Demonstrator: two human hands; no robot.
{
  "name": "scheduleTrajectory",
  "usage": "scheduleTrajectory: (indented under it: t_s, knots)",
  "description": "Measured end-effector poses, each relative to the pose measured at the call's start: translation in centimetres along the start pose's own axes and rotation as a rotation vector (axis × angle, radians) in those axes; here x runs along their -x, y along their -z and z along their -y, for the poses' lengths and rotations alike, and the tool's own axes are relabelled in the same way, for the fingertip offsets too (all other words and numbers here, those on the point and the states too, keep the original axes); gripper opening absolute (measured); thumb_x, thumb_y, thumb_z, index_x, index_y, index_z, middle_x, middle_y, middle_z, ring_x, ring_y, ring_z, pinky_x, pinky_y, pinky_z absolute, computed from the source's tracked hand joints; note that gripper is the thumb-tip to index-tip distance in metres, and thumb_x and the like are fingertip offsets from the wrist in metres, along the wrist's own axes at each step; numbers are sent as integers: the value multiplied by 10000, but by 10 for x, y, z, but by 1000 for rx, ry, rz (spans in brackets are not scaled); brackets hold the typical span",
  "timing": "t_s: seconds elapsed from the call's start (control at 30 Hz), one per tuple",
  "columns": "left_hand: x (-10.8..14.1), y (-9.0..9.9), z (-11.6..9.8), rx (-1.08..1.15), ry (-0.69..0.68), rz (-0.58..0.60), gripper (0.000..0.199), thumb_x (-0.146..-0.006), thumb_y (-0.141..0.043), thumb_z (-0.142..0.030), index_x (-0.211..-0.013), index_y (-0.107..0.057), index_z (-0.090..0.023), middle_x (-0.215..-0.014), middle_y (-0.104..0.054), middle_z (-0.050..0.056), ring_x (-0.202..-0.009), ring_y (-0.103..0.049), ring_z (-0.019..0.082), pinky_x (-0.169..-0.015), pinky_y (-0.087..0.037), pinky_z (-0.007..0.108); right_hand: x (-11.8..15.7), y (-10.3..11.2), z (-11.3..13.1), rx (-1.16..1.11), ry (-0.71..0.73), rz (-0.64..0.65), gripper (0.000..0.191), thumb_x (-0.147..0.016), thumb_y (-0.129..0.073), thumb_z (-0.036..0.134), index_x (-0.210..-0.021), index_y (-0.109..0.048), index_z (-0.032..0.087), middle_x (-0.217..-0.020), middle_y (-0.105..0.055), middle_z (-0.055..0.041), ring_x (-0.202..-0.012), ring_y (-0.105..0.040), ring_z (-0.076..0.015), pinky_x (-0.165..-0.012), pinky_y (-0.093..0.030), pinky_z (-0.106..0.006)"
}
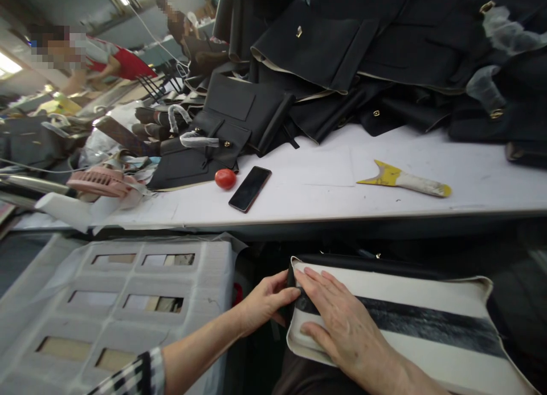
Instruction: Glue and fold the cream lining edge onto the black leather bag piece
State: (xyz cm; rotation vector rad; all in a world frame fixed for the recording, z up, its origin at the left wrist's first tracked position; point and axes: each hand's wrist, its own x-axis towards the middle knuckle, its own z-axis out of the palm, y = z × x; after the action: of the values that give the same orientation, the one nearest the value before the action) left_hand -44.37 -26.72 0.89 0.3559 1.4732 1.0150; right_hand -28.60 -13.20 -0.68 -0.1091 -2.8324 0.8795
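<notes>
My left hand [276, 297] pinches the pale panel [423, 318] at one end, right hand [339, 315] flat atop!
Stiffish, light, I'd say; grip that end.

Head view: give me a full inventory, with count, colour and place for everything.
panel: 1, cream with black stripe, lower right
table: 1, white, across the middle
tool: 1, yellow and white, table, right
phone: 1, black, table, left of the tool
tomato: 1, red, beside the phone
bag pieces: too many to count, black, piled on the table
clasps: several, gold, on those pieces
fan: 1, pink, table's left end
crate: 1, whitish, lower left
co-workers: at least 2, one in red, upper left
sleeve: 1, black-and-white checked, bottom left
left hand: 1, bare, at the panel's left edge
right hand: 1, bare, flat on the panel
</notes>
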Motion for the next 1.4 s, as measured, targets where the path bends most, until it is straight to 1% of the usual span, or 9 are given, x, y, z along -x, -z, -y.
scheduleTrajectory:
  t_s: [0.07,0.13,0.23,0.47,0.6,0.83,1.07,1.27,1.4]
  knots:
    - [-2,-7,6,-29,-61,-64,492,-921,-627,-395,-1383,-507,-275,-1139,-655,28,-992,-620,191,-558,-475,139,-1,-2,-1,-20,-7,-14,985,-733,-708,125,-1541,-149,190,-1561,-240,8,-1413,-279,-189,-1150,-376,-441]
    - [-4,-14,14,31,-162,-117,443,-943,-608,-361,-1368,-528,-267,-1187,-650,15,-1094,-592,186,-781,-510,186,-1,-2,-2,-50,-8,-17,1012,-718,-697,99,-1547,-126,201,-1560,-239,14,-1414,-275,-181,-1149,-375,-438]
    - [-6,-26,26,227,-259,-163,435,-954,-597,-306,-1381,-517,-288,-1373,-560,-3,-1315,-453,204,-1107,-347,278,-2,-1,-1,-95,-13,-18,1040,-716,-680,59,-1554,-85,218,-1561,-242,-7,-1417,-271,-184,-1160,-352,-453]
    - [0,-45,39,612,-308,-125,589,-933,-608,-253,-1473,-379,-312,-1472,-461,32,-1354,-418,251,-1134,-328,371,-3,6,5,-176,-72,-14,1098,-715,-687,26,-1558,-37,294,-1605,-63,-55,-1463,-154,-219,-1160,-320,-484]
    - [6,-44,45,740,-285,-22,566,-973,-520,-442,-1494,-333,-322,-1494,-430,51,-1365,-403,277,-1147,-312,429,0,7,5,-186,-62,7,1060,-761,-693,85,-1556,-32,322,-1606,-69,-42,-1465,-144,-213,-1172,-292,-485]
    - [-2,-31,49,419,-355,-278,566,-875,-681,-407,-1396,-501,-278,-1467,-466,27,-1379,-383,254,-1182,-272,389,0,5,6,-212,-52,-20,979,-759,-669,105,-1561,-130,261,-1606,-72,-54,-1465,-142,-207,-1191,-247,-438]
    - [-19,-28,55,58,-464,-465,599,-870,-659,-491,-1413,-472,-318,-1509,-404,-27,-1425,-295,229,-1205,-216,358,-3,22,9,-406,-131,6,960,-716,-690,191,-1550,-216,142,-1592,-126,-75,-1459,-170,-192,-1208,-169,-358]
    - [-16,-31,48,-38,-439,-453,712,-854,-643,-550,-1472,-376,-320,-1541,-353,-2,-1430,-279,268,-1190,-240,405,1,15,-1,-1127,-369,-355,775,-679,-579,175,-1442,-442,201,-1459,-441,-65,-1345,-403,-224,-1151,-310,-422]
    - [-12,-28,44,-184,-428,-422,711,-897,-583,-545,-1505,-281,-334,-1565,-304,29,-1446,-238,287,-1191,-212,502,13,31,1,-1268,-277,-587,587,-696,-631,171,-1279,-566,200,-1416,-487,-74,-1356,-398,-239,-1163,-306,-455]
